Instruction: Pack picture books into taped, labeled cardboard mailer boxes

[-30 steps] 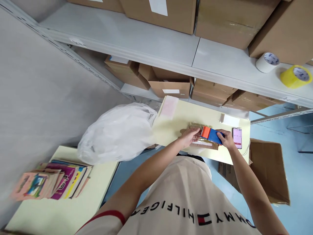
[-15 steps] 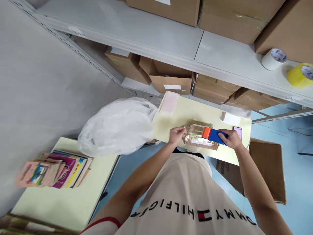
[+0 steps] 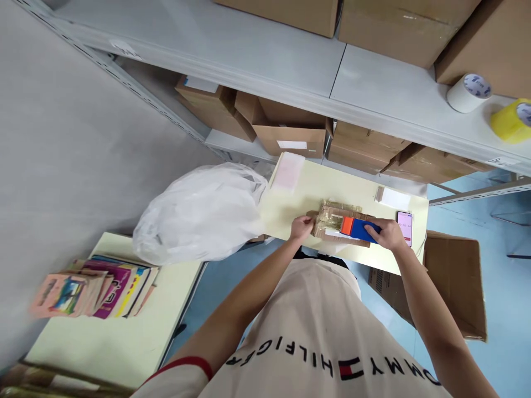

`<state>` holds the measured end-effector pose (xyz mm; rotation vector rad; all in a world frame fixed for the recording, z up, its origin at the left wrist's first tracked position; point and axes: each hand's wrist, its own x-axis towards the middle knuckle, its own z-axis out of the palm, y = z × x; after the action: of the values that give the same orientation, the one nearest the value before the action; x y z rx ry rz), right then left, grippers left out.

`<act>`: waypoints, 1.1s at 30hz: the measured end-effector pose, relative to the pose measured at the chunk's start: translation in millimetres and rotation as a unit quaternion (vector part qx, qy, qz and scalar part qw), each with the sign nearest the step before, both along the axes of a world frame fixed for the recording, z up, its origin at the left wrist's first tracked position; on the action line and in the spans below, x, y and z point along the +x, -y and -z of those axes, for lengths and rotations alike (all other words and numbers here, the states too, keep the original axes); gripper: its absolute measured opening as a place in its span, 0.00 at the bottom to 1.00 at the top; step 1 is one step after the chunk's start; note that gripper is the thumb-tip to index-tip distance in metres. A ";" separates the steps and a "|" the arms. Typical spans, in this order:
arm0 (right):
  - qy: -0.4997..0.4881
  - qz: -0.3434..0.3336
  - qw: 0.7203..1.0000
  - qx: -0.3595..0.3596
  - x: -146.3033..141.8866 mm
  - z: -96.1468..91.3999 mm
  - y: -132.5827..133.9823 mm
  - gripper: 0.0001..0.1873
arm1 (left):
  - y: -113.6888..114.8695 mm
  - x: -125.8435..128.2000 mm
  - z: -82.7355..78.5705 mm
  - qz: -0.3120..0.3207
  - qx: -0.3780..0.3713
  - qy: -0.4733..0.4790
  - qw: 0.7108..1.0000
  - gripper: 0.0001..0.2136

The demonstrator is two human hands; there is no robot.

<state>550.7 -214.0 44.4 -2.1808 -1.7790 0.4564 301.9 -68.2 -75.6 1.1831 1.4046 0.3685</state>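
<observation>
- Downward, both my arms [image 3: 249, 301] stretch to the pale surface [image 3: 332, 179].
- On it lies the cardboard package [image 3: 331, 211], brown and flat, shiny with tape.
- My right hand [image 3: 389, 234] wraps around the blue tape dispenser [image 3: 359, 229], orange-fronted, over the package.
- My left hand [image 3: 301, 228] curls at the package's left end; whether it pinches, I cannot tell.
</observation>
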 end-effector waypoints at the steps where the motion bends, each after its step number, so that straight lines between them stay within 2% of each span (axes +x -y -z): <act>1: -0.001 0.000 1.000 0.001 -0.4 0.5 0.2 0.21 | -0.2 0.8 1.4 0.013 0.009 -0.012 1.000 0.08; 3: 0.001 0.003 1.000 0.005 -1.1 2.0 1.2 0.20 | -1.4 0.4 3.6 0.037 0.022 -0.039 0.998 0.13; 6: 0.006 0.012 1.000 0.003 -2.0 4.5 3.8 0.19 | -4.5 -2.7 4.2 0.072 0.030 -0.064 0.995 0.29; 8: 0.005 0.017 1.000 -0.001 -2.4 5.8 5.5 0.20 | -6.6 -4.8 -0.3 0.092 0.034 -0.057 0.994 0.30; 10: 0.004 0.019 1.000 -0.009 -2.6 6.2 6.7 0.20 | -8.4 -5.1 -10.8 0.145 0.103 -0.037 0.983 0.28; 11: 0.004 0.020 1.000 -0.015 -2.5 6.0 6.9 0.20 | -9.0 -3.8 -18.0 0.201 0.165 -0.027 0.965 0.30; 12: 0.005 0.019 1.000 -0.022 -2.2 5.5 6.9 0.20 | -9.3 -1.1 -26.0 0.275 0.236 -0.020 0.932 0.35; 14: 0.005 0.012 0.999 -0.034 -1.5 3.3 5.8 0.20 | -8.8 8.6 -41.7 0.443 0.358 -0.027 0.822 0.50; 15: 0.007 0.007 0.999 -0.039 -1.1 1.4 4.8 0.20 | -8.0 15.1 -48.3 0.506 0.388 -0.047 0.769 0.57; 16: 0.011 0.002 0.999 -0.045 -0.8 -0.8 3.4 0.20 | -7.1 21.9 -53.5 0.548 0.403 -0.076 0.729 0.61; 18: 0.028 -0.006 0.997 -0.065 -0.9 -6.3 -0.3 0.20 | -5.2 33.3 -59.8 0.587 0.406 -0.136 0.687 0.62; 22: 0.053 -0.032 0.992 -0.106 0.1 -16.8 -7.1 0.22 | -8.2 34.2 -63.7 0.600 0.384 -0.193 0.675 0.58; 27: 0.021 -0.053 0.995 -0.077 26.4 -20.6 4.9 0.23 | -32.5 3.6 -70.4 0.595 0.375 -0.228 0.673 0.55; 30: -0.001 -0.038 0.997 -0.074 48.5 -12.7 16.6 0.24 | -48.1 -11.6 -73.7 0.606 0.377 -0.236 0.660 0.54; 33: 0.004 -0.019 0.996 -0.088 56.9 4.0 20.0 0.24 | -55.5 -16.7 -74.0 0.614 0.374 -0.251 0.648 0.55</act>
<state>607.5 -233.9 40.4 -2.2696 -1.8504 0.6372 285.2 -12.7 -1.6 2.7802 0.4881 -0.4695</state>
